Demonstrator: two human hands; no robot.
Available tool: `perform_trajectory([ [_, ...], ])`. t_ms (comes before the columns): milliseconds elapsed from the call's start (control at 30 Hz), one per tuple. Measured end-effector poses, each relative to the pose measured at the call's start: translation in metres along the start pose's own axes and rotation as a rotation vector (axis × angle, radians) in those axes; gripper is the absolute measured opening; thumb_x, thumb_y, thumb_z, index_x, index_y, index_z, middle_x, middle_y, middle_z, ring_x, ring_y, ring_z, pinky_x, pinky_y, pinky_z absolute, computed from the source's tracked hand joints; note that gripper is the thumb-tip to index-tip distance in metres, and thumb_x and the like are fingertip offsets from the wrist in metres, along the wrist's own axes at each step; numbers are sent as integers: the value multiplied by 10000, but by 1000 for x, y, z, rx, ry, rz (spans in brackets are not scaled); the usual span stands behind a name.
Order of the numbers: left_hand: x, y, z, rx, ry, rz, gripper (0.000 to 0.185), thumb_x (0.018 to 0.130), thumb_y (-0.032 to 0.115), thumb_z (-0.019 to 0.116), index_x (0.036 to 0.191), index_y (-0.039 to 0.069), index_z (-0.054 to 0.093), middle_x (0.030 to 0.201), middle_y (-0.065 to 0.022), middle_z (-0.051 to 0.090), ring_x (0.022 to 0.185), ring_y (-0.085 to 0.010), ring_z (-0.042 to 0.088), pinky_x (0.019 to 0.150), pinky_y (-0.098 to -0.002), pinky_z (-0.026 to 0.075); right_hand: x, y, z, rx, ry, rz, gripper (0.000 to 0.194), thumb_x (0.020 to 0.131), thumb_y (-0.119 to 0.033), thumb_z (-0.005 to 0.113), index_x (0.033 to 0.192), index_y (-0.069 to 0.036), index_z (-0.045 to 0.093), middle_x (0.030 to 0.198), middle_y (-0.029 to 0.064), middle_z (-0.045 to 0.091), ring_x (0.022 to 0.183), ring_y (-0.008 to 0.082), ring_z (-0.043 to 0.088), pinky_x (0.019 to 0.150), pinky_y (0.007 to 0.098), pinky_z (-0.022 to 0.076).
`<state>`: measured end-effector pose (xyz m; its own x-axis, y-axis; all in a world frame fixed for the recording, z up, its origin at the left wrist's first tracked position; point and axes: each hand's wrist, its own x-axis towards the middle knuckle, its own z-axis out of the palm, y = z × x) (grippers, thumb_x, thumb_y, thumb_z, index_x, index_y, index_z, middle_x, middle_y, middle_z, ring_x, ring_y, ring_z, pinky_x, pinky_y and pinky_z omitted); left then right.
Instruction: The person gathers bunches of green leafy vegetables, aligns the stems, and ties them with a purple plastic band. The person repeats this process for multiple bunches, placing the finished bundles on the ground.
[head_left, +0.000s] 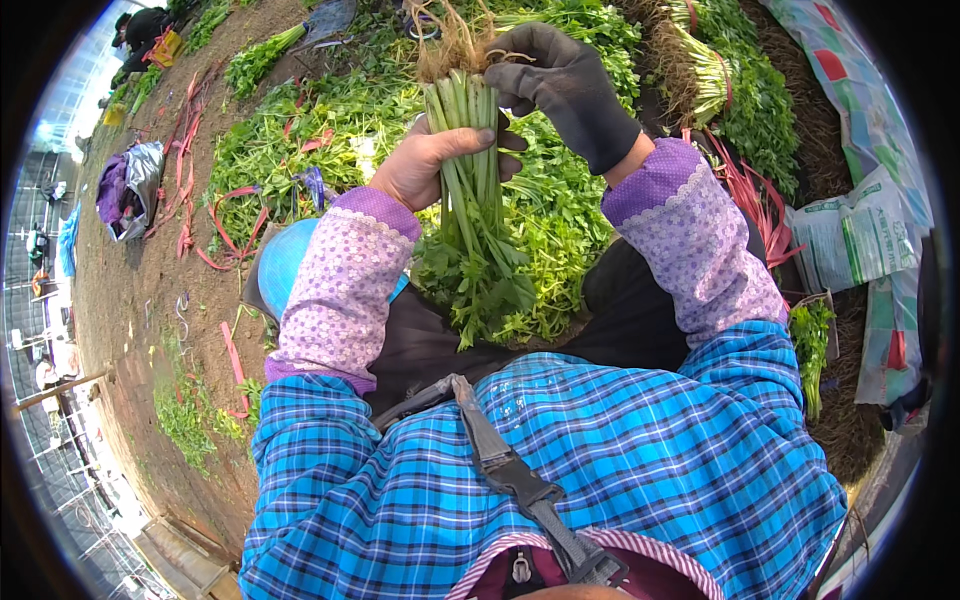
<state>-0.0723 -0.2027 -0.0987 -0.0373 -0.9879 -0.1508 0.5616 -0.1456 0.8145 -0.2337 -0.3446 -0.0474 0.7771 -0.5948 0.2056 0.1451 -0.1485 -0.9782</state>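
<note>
My bare left hand (431, 154) is wrapped around the pale stalks of a celery bunch (469, 112). The bunch is upside down, its leaves hanging between my knees. Its tangled brown roots (448, 52) point away from me at the top. My right hand (566, 86), in a dark glove, has its thumb and fingers pinched on thin root strands at the right side of the root end. Behind the stalks, the left fingertips are partly in shadow.
Loose celery leaves (300, 150) cover the soil ahead. Tied celery bunches (709, 79) lie at the right, near red plastic ties (750, 195) and a printed plastic bag (855, 229). A silver-and-purple bag (131, 191) sits at left; another person (146, 34) is at the far left.
</note>
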Motion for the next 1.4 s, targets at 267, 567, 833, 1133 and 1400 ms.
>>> perform_trajectory([
  [267,2,-7,8,142,-35,-77,370,855,46,774,1181,6,603,927,-137,712,792,-254,728,719,-381,624,35,22,-56,-508,-346,-379,482,1125,-304,355,1505,-47,501,1470,157,575,1297,241,600,1073,360,497],
  [567,2,1,-3,117,126,45,382,850,64,786,1172,-37,608,930,-146,718,806,-263,747,744,-406,654,19,15,1,139,-215,-111,477,1128,-387,433,1418,-19,524,1317,118,618,1230,204,599,1054,341,467],
  [833,21,14,-31,-350,554,420,148,976,94,661,1088,6,623,948,-126,695,851,-264,706,802,-446,616,-39,53,71,-638,-171,7,842,835,-296,865,1451,51,409,1276,247,628,1119,306,674,932,409,563],
  [1133,-13,24,-23,-100,206,271,592,714,473,934,1138,119,720,1233,-100,715,1283,-288,595,1195,-515,385,-28,38,26,410,-559,304,515,863,-176,735,1290,33,536,1060,127,673,899,198,698,801,323,603],
  [1400,-16,15,1,-225,24,210,477,926,162,756,1319,-20,555,1042,-110,717,885,-219,745,822,-407,644,-22,11,34,140,-883,445,543,869,-231,771,1313,24,590,1084,136,702,988,233,702,895,384,587],
])
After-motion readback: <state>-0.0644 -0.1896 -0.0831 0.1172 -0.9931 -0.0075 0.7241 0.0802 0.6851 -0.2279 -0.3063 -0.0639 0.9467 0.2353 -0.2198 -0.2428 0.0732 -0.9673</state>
